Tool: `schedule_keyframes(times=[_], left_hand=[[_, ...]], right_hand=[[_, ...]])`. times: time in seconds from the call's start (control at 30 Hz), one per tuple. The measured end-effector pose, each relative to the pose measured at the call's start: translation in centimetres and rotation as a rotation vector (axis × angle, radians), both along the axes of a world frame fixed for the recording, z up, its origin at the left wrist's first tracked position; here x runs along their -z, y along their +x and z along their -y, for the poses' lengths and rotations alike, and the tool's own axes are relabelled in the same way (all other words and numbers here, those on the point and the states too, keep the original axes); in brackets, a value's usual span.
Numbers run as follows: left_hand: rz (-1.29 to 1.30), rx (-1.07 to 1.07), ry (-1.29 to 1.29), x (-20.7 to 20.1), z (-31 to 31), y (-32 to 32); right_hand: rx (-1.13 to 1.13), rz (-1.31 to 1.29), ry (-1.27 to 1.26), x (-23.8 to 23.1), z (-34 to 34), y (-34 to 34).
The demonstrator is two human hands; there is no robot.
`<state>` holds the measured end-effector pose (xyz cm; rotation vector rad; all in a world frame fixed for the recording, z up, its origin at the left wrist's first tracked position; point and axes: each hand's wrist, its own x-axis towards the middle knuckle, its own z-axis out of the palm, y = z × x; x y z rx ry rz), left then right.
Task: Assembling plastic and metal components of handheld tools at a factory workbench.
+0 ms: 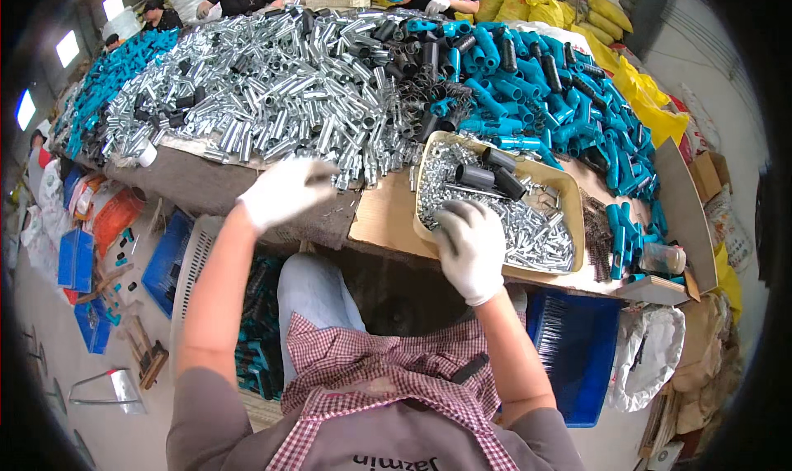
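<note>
"Start at the left. What do you find?"

"Blue plastic parts [124, 71] at the far end, then a broad heap of silver tubes [280, 100]. The left hand [289, 192], in a white glove, is at the near edge of that heap, fingers extended toward the right. They are blurred; whether they pinch anything, I cannot tell."

"And moving right?"

"A piece of cardboard [386, 214] lies on the table, partly under a cream tray [577, 236]. The tray holds small silver pieces [540, 244], with black tubes [476, 176] lying on top, toward the back. The right hand [470, 248], also gloved, is over the tray's near side, fingers bent downward. The fingertips are not clear, so I cannot confirm a grip."

"Beyond it?"

"More blue parts, and a clear jar [662, 258] near the table's right end."

"Which step is in hand?"

"In my judgement, picking parts by hand: left at the tubes, right at the small pieces."

"What does the next move call for?"

"A careful fingertip pinch, I judge; the pieces are small, loose and jumbled."
</note>
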<state>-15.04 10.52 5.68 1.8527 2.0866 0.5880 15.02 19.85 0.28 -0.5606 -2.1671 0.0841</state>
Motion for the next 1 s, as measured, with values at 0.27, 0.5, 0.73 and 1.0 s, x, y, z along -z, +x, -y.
schedule_keyframes(times=[0.27, 0.5, 0.73, 1.0], left_hand=[[-0.331, -0.360, -0.028, 3.3, -8.7, 1.7], [-0.340, -0.417, 0.038, 4.7, -10.2, 2.6], [-0.256, -0.481, 0.145, 4.9, -9.1, 3.3], [-0.199, -0.459, 0.516, 8.8, -5.7, 4.8]], right_hand=[[-0.011, -0.049, -0.009, 0.9, 0.2, -0.1], [-0.115, -0.168, -0.028, 0.5, 0.0, -3.0], [0.061, 0.368, -0.023, -2.9, -6.8, -13.0], [0.239, 0.715, -0.181, -3.5, -7.9, -20.7]])
